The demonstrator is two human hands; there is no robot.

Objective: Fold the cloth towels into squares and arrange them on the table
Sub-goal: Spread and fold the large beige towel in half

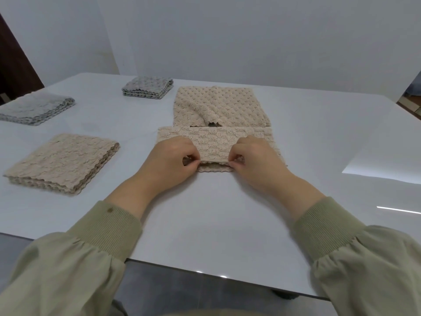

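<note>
The left hand (173, 156) and right hand (255, 158) each pinch the near edge of the beige towel (216, 140), top layer lifted off its scalloped lower edge; just behind it lies a rumpled beige cloth (218, 106); well left sit a beige stack (63, 160), a grey stack (36, 108) and a grey square (148, 86); the white table (216, 224) stretches in front and right.

nubby beige cloth towel (215, 142) lies on a glossy smooth table (216, 213).

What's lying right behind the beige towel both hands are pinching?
A rumpled beige waffle-textured cloth towel lies on the white table, near edge meeting the pinched towel. Any overlap is hidden.
</note>
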